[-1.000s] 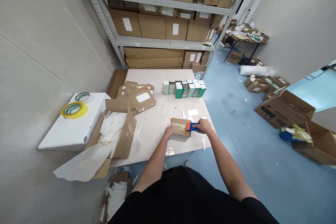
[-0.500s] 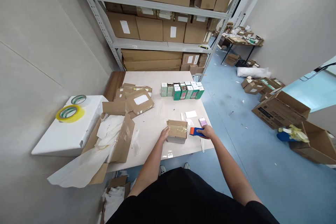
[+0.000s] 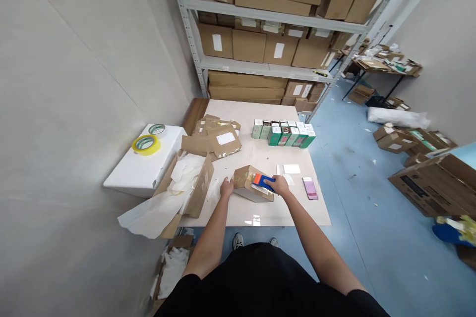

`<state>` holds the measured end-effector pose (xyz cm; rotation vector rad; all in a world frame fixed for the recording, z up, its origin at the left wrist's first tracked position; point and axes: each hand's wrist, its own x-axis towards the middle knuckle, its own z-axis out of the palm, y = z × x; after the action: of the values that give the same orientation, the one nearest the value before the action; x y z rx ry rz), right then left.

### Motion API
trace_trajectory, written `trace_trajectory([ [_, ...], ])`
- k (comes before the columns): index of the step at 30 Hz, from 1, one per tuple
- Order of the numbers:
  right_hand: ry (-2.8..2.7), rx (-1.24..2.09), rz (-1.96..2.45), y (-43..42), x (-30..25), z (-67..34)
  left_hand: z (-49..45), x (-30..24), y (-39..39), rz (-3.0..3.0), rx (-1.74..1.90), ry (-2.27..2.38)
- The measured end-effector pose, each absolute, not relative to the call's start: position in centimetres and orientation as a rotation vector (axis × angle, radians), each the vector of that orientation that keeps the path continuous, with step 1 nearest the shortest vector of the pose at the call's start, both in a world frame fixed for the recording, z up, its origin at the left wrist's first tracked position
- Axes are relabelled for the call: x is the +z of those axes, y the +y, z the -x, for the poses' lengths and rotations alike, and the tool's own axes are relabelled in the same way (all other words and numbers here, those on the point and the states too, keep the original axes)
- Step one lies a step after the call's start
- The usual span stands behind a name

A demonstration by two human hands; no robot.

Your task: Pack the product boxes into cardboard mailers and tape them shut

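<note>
A small brown cardboard box [image 3: 248, 181] sits turned at an angle near the front of the pale table [image 3: 260, 158]. My left hand [image 3: 226, 187] rests against its left end, fingers curled on the cardboard. My right hand [image 3: 278, 185] grips a blue and orange tape dispenser [image 3: 262, 181] that lies on the box's top right side. A white card [image 3: 291, 169] and a pink pad [image 3: 310, 188] lie on the table just right of my right hand.
A row of green and white cartons [image 3: 283, 133] stands at the table's back. Flattened cardboard [image 3: 215, 137] and white paper [image 3: 174, 193] lie left. Tape rolls [image 3: 146, 144] rest on a white block [image 3: 141, 168]. Shelving [image 3: 282, 25] holds boxes; open boxes [image 3: 431, 178] sit on the blue floor.
The box has been turned at an angle and my right hand has brought the tape dispenser from the table back onto it. The camera has swung so the table sits further right.
</note>
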<state>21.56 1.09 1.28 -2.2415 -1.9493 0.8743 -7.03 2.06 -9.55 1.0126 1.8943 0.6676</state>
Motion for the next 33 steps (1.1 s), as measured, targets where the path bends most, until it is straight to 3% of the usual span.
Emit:
trace_trajectory([
  [5,-2.032,0.850,2.240,3.4,1.0,-15.1,8.2,-8.5,3.8,-1.029,0.777,1.803],
  [12,-2.172,0.879,2.316,4.2,-0.2,-12.5,6.0,-9.6,2.8,-0.961,0.656,1.757],
  [25,-2.148,0.917,2.415,2.9,-0.3,-22.4,-4.0,-11.4,0.0,-0.997,0.489,1.830],
  [33,-2.067,0.834,2.550,0.4,0.5,-33.5,-4.9,-11.3,-0.5,-1.131,0.367,1.897],
])
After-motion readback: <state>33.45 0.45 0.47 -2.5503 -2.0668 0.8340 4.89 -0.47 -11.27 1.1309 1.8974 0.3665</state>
